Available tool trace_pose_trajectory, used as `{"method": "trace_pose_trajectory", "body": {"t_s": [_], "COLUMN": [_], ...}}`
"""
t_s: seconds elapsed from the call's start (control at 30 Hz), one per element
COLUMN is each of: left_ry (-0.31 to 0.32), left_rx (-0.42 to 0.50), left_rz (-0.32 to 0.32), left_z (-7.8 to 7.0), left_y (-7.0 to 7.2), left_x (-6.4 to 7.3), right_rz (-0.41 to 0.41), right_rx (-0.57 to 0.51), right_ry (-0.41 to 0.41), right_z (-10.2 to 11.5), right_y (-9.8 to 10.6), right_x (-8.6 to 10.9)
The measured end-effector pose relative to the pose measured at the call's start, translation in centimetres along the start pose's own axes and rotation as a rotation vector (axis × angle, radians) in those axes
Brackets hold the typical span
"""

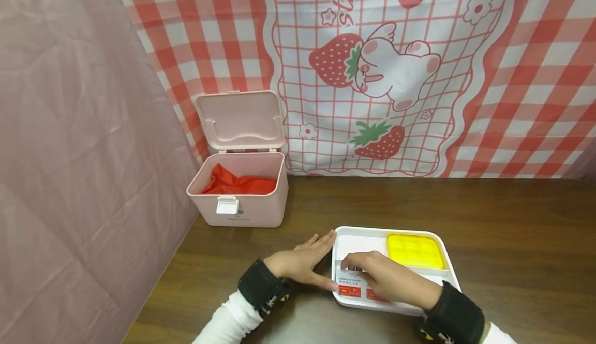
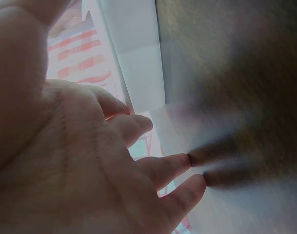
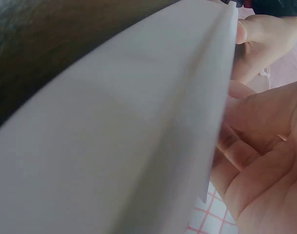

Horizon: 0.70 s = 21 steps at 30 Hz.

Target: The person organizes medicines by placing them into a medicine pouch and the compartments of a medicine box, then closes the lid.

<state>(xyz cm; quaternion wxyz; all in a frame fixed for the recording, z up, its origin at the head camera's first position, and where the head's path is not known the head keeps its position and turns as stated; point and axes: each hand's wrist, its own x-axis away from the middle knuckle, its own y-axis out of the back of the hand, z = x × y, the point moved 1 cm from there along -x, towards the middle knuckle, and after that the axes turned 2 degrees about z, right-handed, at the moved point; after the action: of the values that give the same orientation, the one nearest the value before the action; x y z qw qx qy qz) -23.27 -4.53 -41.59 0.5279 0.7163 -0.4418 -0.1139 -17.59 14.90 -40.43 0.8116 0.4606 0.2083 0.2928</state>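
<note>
A white divided tray (image 1: 342, 298) lies on the table in the head view. Its back right compartment holds a translucent yellow block (image 1: 415, 251). White printed packets with red labels (image 1: 349, 290) lie in the front compartment, partly covered by my right hand (image 1: 390, 281). That hand's fingers are bent down into the tray near the packets' far edge; I cannot tell whether they pinch a packet. In the right wrist view, the tray's wall (image 3: 187, 122) hides part of the curled fingers. My left hand (image 1: 304, 262) is spread along the tray's left side, thumb at its front corner and fingertips near its back corner.
A pink box (image 1: 244, 212) stands at the back left, its lid (image 1: 242, 119) raised and red cloth (image 1: 239, 182) inside. A red checked curtain (image 1: 298, 147) hangs behind the brown table (image 1: 521, 240). Pink cloth (image 1: 93, 178) closes off the left side.
</note>
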Motion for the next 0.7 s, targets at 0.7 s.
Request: {"method": "trace_pose_trajectory", "body": {"t_s": [0.7], "left_ry": [0.001], "left_rx": [-0.008], "left_rz": [-0.002], "left_z": [0.0], "left_y": [-0.1], "left_x": [-0.2], "right_rz": [-0.113], "right_rx": [0.096], "right_ry": [-0.035], "right_z": [-0.4], "right_y": [1.8], "right_x": [3.2]}}
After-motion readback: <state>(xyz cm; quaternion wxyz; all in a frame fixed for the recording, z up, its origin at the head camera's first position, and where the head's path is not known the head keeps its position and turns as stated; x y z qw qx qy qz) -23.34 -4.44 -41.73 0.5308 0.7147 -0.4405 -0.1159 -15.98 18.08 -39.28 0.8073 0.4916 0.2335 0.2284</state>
